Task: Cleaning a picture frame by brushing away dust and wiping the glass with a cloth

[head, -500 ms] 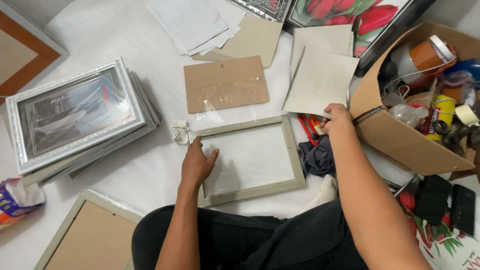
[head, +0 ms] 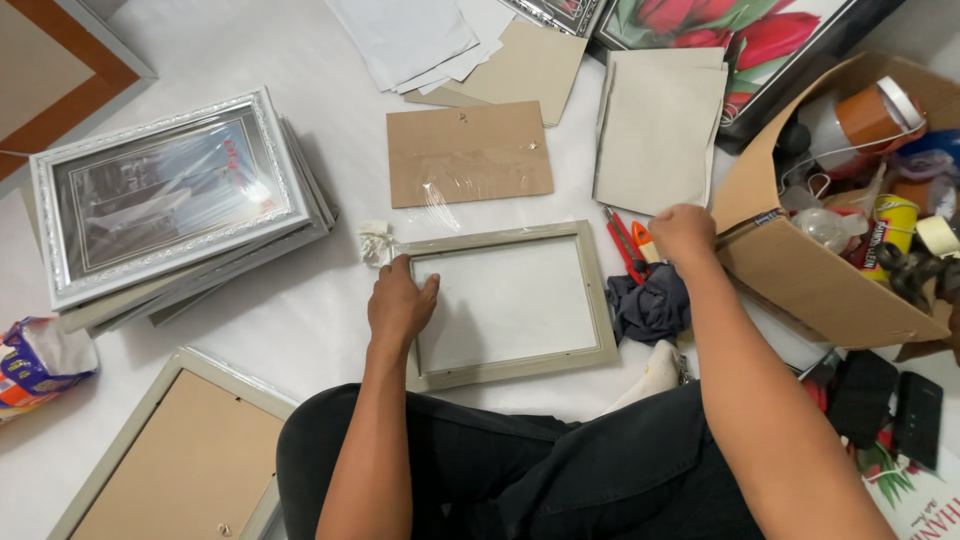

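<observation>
The left hand [head: 398,300] lies flat, fingers loosely spread, on the left edge of a frame [head: 510,302], a pale grey-green rectangle with a smooth moulded border and a white, matte centre. The frame rests face down on the white surface [head: 300,320], directly ahead of the person's dark trousers. Touching its upper-left corner is a small crumpled white wad [head: 375,242].

The right hand [head: 683,232] is closed over the lower edge of a stack of grey cards [head: 660,125], stiff, flat and matte. Just below it lie red cutters [head: 625,240] and a soft, rumpled dark cloth [head: 650,305].

Above the frame sits a brown fibreboard backing [head: 468,153] with a shiny strip of clear film. To the left, 1 pile of silver ornate frames [head: 170,195] is wrapped in glossy plastic. A corrugated cardboard box [head: 800,280] stands at right.
</observation>
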